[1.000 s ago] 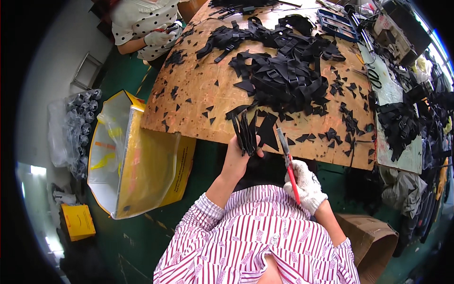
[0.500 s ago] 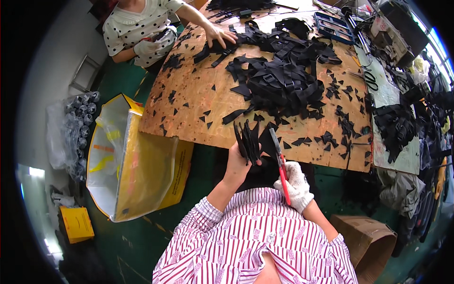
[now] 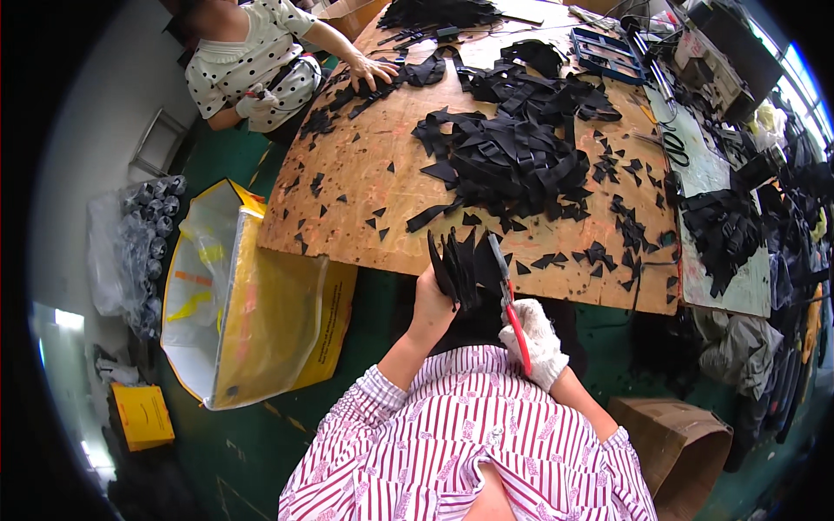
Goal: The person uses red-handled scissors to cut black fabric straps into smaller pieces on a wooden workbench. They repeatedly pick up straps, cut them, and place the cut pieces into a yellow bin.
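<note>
I am looking down on both forearms, which are slanting in from the lower edge and angling toward each other before the near edge of the wooden table [image 3: 347, 227]. The bare left hand [image 3: 433, 304] is pointing upward, its wrist nearly straight; the right hand [image 3: 537, 339], wearing a white glove, is leaning inward beside it, a little lower.

I am counting one red-handled cutting tool [image 3: 516, 323], one large heap of black straps [image 3: 512, 161], one blue tray [image 3: 605, 56], one pair of black-handled scissors [image 3: 674, 146] and one open yellow-and-white bag [image 3: 228, 304]. Small black scraps [image 3: 598, 253] are lying about in numbers too great for me to count. One co-worker [image 3: 261, 61] is standing at the far left, spreading a hand over black pieces.

The left hand is closing narrowly around several black strips [image 3: 459, 271], fanning upward just off the table's edge and overlapping too much for counting. The right hand is wrapping its fingers around the red handles, the blades standing just beside the strips; whether they are touching, I cannot tell.
</note>
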